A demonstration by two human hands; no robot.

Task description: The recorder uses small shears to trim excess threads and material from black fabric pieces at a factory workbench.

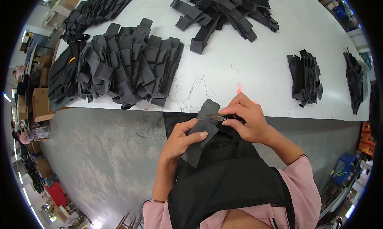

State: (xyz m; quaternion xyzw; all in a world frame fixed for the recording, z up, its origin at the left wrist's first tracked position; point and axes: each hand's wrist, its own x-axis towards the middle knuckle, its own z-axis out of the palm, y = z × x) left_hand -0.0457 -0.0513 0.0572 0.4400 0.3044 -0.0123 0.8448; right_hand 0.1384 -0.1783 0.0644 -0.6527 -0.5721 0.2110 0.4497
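A dark grey folded fabric strip (194, 151) is pinched in my left hand (179, 141), the thumb lying on top of it. Close to the table's front edge, my right hand (250, 122) grips small thread snips (217, 117) with a black handle and pointed metal blades. The blades lie against the strip near its upper fold; whether a thread is between them is too small to tell. Both hands are over my black apron (235, 181), in front of the white table (223, 79).
A large stack of similar dark strips (119, 65) covers the table's left part, beside a black bag-like piece (66, 75). A loose heap of strips (227, 9) is at the far middle. Smaller bundles (305, 77) stand at the right. Loose threads (193, 87) are scattered across the tabletop.
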